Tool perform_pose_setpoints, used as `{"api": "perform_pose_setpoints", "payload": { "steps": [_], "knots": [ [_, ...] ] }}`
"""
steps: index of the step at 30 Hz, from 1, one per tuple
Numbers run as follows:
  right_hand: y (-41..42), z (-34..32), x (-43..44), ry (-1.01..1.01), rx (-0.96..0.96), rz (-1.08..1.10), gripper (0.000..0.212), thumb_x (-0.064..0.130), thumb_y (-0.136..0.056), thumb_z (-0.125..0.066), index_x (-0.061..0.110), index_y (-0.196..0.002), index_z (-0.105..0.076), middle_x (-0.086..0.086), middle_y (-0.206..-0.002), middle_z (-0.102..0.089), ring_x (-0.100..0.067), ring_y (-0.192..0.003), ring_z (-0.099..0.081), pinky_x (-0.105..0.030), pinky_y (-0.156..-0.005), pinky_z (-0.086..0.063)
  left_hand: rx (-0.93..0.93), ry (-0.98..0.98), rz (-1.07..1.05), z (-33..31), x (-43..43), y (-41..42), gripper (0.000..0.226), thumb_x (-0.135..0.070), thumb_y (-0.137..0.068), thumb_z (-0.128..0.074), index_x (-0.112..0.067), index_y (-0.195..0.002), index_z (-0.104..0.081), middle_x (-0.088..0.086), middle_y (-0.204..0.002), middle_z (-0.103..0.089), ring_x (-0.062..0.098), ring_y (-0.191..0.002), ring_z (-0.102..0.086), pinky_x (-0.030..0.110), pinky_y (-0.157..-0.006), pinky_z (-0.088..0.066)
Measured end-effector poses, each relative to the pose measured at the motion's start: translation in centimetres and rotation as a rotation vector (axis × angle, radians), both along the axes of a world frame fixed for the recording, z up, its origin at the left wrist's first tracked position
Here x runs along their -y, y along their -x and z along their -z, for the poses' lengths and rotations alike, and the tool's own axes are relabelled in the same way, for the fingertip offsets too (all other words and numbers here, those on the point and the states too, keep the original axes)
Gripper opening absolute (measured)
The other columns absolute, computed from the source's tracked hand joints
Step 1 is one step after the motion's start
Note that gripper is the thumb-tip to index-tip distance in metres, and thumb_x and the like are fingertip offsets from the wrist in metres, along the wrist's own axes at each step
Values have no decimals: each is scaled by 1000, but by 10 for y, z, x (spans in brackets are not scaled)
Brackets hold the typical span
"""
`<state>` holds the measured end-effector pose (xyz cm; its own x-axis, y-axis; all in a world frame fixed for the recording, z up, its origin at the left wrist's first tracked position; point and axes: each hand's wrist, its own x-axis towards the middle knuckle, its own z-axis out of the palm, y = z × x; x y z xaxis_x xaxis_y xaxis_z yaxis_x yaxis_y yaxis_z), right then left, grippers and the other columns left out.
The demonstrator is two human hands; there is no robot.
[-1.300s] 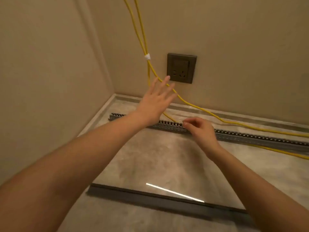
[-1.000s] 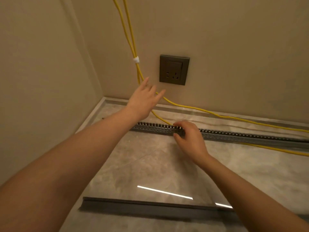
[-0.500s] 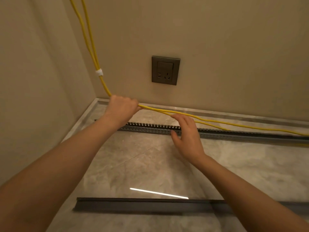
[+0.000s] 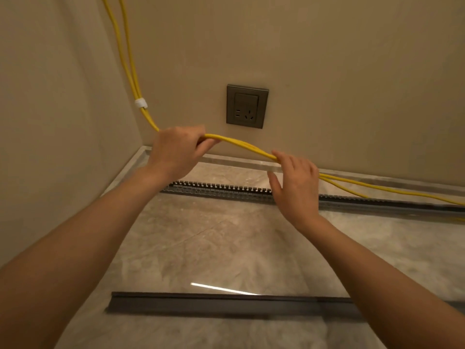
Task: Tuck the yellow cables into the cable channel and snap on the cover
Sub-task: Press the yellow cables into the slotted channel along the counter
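Two yellow cables [image 4: 241,144] come down the corner wall, held together by a white tie [image 4: 141,103], and run to the right above the floor. My left hand [image 4: 176,149] grips them in a fist near the corner and holds them up. My right hand [image 4: 297,182] lies with its fingers over the same cables farther right, thumb spread below them. Under both hands the grey slotted cable channel [image 4: 221,190] lies on the floor along the wall, and the cables are outside it here. The dark cover strip [image 4: 226,303] lies on the floor nearer to me.
A dark wall socket [image 4: 247,106] sits on the back wall above the channel. A side wall [image 4: 63,122] closes the corner on the left. The floor is glossy marble tile [image 4: 214,243] with a raised skirting edge [image 4: 364,176].
My left hand has lifted the gripped cables a little. My right hand rose from the channel's edge and now lies on the cables.
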<state>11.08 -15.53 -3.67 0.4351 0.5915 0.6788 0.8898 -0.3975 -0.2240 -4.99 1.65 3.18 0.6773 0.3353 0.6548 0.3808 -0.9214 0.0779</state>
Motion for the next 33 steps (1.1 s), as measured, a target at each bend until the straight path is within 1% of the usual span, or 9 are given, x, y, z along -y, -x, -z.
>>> {"api": "perform_pose_setpoints", "payload": {
  "steps": [3,7,11,13,16,22,27,30,33],
  "knots": [
    [-19,6,12,12,-97,111,23,33,-89,-56,17,-105,-63,-1,-92,-68,-22,-90,-60,-37,-87,-33,-12,40,41,2,-1,3,34,-35,-89,-58,-11,-64,-54,-2,-52,-45,15,-45,-39,19,-41,-20],
    [-37,18,28,79,-178,171,28,44,-86,-58,16,-89,-65,-1,-83,-67,-23,-85,-60,-38,-89,-33,-31,72,42,10,0,5,31,-30,-88,-60,-13,-63,-51,-3,-53,-43,15,-46,-38,17,-42,-18],
    [-37,22,32,86,-153,130,26,39,-85,-62,14,-84,-58,0,-79,-60,-22,-78,-55,-38,-81,-34,-18,115,68,10,-1,3,31,-28,-89,-59,-10,-65,-52,-2,-53,-43,17,-46,-39,23,-44,-23],
    [-34,22,31,52,-192,127,19,32,-89,-57,15,-82,-53,0,-76,-56,-24,-74,-53,-35,-74,-29,-9,135,97,7,-1,2,29,-28,-89,-59,-12,-66,-51,-3,-54,-42,16,-46,-38,21,-42,-22],
    [-26,23,30,-5,-228,107,22,28,-92,-53,18,-75,-43,3,-69,-46,-25,-66,-47,-32,-68,-24,-59,144,98,6,-6,6,29,-30,-90,-57,-15,-66,-49,-3,-54,-44,15,-46,-38,19,-42,-22],
    [-4,1,20,-224,-135,110,19,26,-86,-56,12,-73,-52,3,-66,-45,-19,-64,-44,-26,-65,-15,-131,97,8,20,-28,27,33,-32,-90,-55,-10,-66,-54,-3,-52,-43,19,-46,-40,20,-42,-22],
    [11,-21,2,-279,-34,69,12,27,-82,-61,16,-78,-58,0,-70,-57,-18,-67,-47,-30,-68,-22,-172,64,-45,28,-45,44,29,-31,-88,-58,-13,-66,-55,4,-53,-52,21,-47,-42,24,-43,-23],
    [15,-14,-5,-144,-39,25,20,39,-80,-64,19,-83,-58,4,-75,-58,-18,-73,-51,-29,-68,-19,-224,-16,-100,36,-53,54,34,-38,-86,-60,-14,-63,-53,8,-55,-57,29,-50,-51,26,-46,-27],
    [14,6,-5,218,-161,-32,45,64,-73,-60,25,-96,-58,6,-90,-61,-18,-91,-53,-31,-72,-20,-307,-92,-111,39,-56,64,35,-41,-83,-62,-15,-61,-56,5,-53,-57,29,-51,-54,24,-45,-26]
  ]
}}
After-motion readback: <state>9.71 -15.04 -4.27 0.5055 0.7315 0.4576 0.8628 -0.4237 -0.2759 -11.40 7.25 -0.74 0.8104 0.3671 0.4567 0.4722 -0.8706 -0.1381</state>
